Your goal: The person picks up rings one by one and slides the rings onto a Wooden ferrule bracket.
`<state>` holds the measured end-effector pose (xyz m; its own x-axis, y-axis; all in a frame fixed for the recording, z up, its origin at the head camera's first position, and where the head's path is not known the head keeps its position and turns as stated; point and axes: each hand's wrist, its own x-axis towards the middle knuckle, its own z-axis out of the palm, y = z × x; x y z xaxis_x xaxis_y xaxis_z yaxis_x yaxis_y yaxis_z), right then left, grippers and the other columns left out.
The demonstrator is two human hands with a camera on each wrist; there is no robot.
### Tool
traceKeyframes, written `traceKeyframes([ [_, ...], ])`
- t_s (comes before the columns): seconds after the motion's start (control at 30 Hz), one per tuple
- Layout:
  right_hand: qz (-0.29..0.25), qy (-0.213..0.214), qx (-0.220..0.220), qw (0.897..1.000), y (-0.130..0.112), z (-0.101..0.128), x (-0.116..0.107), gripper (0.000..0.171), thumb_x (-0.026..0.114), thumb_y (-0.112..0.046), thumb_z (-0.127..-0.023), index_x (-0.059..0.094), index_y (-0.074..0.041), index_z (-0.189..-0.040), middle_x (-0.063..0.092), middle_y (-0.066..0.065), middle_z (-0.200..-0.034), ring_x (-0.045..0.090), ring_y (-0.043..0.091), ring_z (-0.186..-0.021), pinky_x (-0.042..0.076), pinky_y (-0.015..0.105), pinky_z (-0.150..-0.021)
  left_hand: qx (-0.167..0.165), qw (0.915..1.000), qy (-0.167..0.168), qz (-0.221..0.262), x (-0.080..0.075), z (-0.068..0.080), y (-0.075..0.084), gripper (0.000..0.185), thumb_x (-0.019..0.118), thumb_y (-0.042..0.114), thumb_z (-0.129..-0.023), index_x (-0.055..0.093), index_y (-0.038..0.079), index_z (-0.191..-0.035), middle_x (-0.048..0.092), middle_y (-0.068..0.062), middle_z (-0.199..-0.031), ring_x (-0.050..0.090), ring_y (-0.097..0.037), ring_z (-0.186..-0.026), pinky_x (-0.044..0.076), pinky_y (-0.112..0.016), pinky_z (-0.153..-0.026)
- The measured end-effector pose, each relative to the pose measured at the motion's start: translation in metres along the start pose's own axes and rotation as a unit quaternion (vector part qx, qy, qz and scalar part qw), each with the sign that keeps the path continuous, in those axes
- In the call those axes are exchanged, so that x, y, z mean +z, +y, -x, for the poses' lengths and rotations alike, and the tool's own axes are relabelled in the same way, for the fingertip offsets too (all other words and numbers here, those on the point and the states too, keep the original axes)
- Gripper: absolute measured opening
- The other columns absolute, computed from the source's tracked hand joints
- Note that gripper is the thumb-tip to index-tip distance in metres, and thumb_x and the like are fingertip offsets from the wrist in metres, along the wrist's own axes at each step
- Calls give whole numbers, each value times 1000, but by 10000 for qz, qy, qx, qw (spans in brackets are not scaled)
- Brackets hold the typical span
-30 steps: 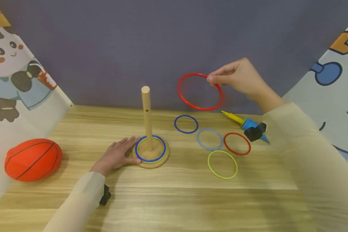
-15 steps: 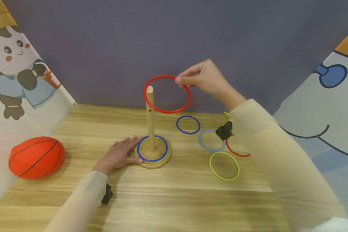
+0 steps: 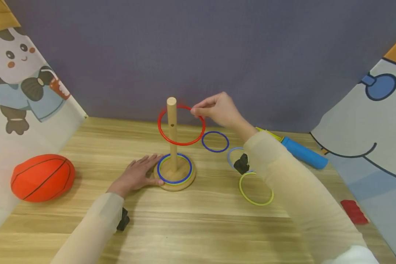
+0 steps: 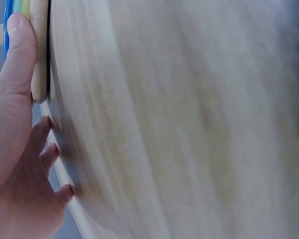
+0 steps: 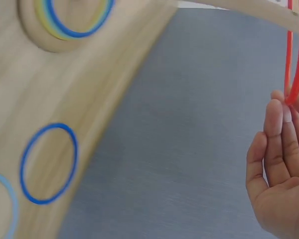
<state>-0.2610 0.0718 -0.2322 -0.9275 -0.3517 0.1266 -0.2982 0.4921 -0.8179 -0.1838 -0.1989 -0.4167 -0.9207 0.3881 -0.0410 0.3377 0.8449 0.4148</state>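
In the head view, my right hand (image 3: pixel 219 112) pinches the right side of a red ring (image 3: pixel 181 144) between thumb and fingers. The ring is round the upper part of a wooden post (image 3: pixel 172 113), whose top sticks up above it. A round wooden base (image 3: pixel 176 188) carries the post. Lying on that base is a blue ring (image 3: pixel 175 183) over a yellow-green ring (image 5: pixel 52 31). My left hand (image 3: pixel 138 174) rests against the left side of the base, fingers extended. In the left wrist view, its thumb (image 4: pixel 21 55) lies over the base's rim and its other fingertips touch the table.
Right of the post, a dark blue ring (image 3: pixel 215 151), a light blue ring (image 3: pixel 228 157) and a yellow ring (image 3: pixel 256 204) lie on the table. Beyond the right sleeve are a blue and yellow pump (image 3: pixel 303 152) and a red piece (image 3: pixel 354 212). An orange ball (image 3: pixel 43 178) sits at left.
My right hand has carried the red ring leftward to the post and lowered it over the top. The left hand stays at the base.
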Motion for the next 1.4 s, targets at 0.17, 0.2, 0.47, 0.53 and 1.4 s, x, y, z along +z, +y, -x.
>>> traceKeyframes([
  [0.17,163,-39,229,9996,26,5,17,16,75,-32,-74,75,-18,-82,70,2,-77,64,12,-74,52,32,-72,-19,10000,-12,52,1,-1,1,95,62,63,-69,24,20,-145,22,-12,-148,16,-38,-134,8,-62,-104],
  [0.2,196,-58,293,9994,31,7,20,17,75,-33,-74,75,-18,-83,70,1,-77,64,12,-74,51,32,-72,-24,10000,-17,80,1,-1,1,95,63,63,-69,24,20,-145,22,-11,-148,15,-38,-134,7,-62,-104],
  [0.47,49,-97,565,9983,66,14,46,15,75,-27,-75,75,-15,-83,70,0,-76,65,11,-73,51,28,-71,-70,9999,-73,9,3,-4,3,96,63,63,-69,23,19,-145,20,-12,-149,16,-38,-134,8,-61,-104],
  [0.53,19,-119,570,9983,72,16,53,11,75,-26,-75,75,-16,-81,70,-1,-75,65,12,-71,52,28,-68,-68,9999,-76,-41,2,-5,3,97,63,63,-69,24,17,-145,20,-12,-149,16,-38,-134,9,-61,-104],
  [1.4,881,382,58,9954,111,29,116,11,73,-26,-77,74,-16,-80,67,-8,-70,59,5,-61,48,21,-54,-122,9999,-92,-15,-2,-2,1,98,62,64,-68,24,16,-145,21,-13,-148,15,-38,-134,8,-61,-104],
])
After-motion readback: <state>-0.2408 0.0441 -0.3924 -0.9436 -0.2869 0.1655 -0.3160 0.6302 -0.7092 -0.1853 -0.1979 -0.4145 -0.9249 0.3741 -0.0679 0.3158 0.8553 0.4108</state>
